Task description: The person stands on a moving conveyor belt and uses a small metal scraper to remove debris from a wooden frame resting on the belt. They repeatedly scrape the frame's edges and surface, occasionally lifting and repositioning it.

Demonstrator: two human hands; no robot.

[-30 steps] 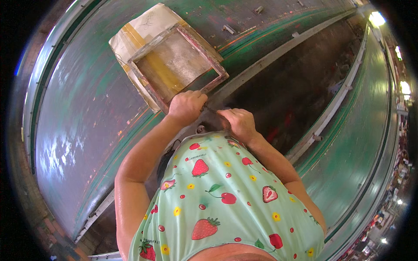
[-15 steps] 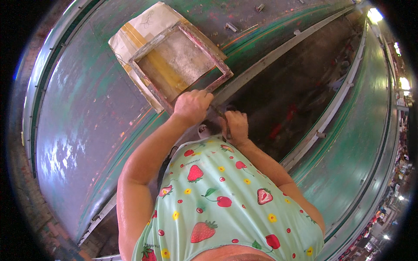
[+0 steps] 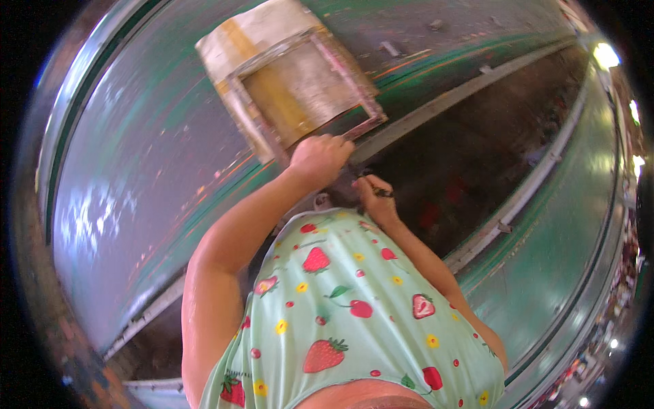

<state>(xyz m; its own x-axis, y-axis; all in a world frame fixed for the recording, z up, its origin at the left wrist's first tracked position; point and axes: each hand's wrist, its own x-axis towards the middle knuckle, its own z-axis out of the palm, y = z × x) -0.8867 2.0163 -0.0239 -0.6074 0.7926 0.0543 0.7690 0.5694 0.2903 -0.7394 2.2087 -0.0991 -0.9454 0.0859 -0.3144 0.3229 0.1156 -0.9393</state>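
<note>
Evidently to steady it on the long green table [image 3: 136, 204], the left hand [image 3: 319, 158] grips the near edge of the wooden printing frame [image 3: 293, 88], while the right hand [image 3: 373, 196], just nearer, pinches something small and dark.

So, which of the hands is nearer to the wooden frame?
The left. The left hand grips the near edge of the wooden frame on the green table. The right hand is apart from it, closer to the body.

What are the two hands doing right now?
Left hand: closed on the near edge of the wooden screen frame.
Right hand: closed, pinching something small and dark.
</note>
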